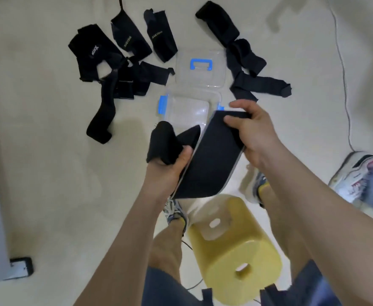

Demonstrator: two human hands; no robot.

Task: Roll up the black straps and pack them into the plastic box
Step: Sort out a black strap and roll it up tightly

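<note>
Left hand (170,166) grips bunched end, right hand (253,131) pinches far edge of wide black strap (212,160), grey-edged.

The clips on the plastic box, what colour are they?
Blue. The clips on the clear plastic box show best in the head view.

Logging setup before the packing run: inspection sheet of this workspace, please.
Surface: pale floor, glossy.
Job's things: black strap held up near the open plastic box, no strap seen inside; lid beyond it; loose straps left and right.
Clutter: yellow stool.
Grippers: left hand grips the strap's bunched end; right hand pinches its other end.
Cables: white cable, far right.
Surroundings: another person's sneaker, right.
</note>
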